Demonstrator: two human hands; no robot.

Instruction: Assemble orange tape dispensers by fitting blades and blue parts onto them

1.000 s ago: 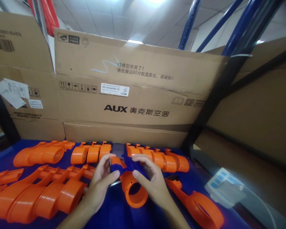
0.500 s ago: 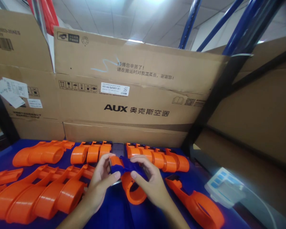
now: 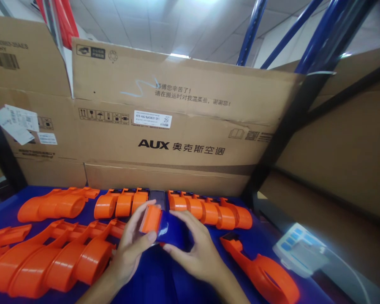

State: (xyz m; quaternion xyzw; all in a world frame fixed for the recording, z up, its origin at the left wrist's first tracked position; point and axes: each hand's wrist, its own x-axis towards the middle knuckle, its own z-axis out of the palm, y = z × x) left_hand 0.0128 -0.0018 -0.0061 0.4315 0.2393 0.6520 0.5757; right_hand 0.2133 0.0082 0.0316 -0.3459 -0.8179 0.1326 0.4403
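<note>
An orange tape dispenser [image 3: 152, 218] with a toothed edge is in my left hand [image 3: 132, 245], its fingers behind and thumb in front. Joined to or lying against its right side is a glossy blue piece [image 3: 173, 230], smooth and curved. My right hand [image 3: 200, 248] curls round this blue piece, thumb at its lower edge and fingertips at its top. I cannot tell whether the blue piece is stiff or a film. The dispenser's ring is hidden in this view. A dark phone-like device [image 3: 158, 199] lies just beyond my hands.
Several orange dispensers [image 3: 91, 261] lie nested at left, with more rows [image 3: 210, 212] along the back. A single dispenser [image 3: 266, 274] rests at right beside a white-and-blue box [image 3: 299, 249]. Cardboard [image 3: 177, 169] walls the back of the blue surface; a dark post [image 3: 272, 156] stands right.
The dispenser has turned in my hands: its orange ring, visible below before, is out of sight, and the toothed edge and blue piece now face me. My right thumb has shifted left and down.
</note>
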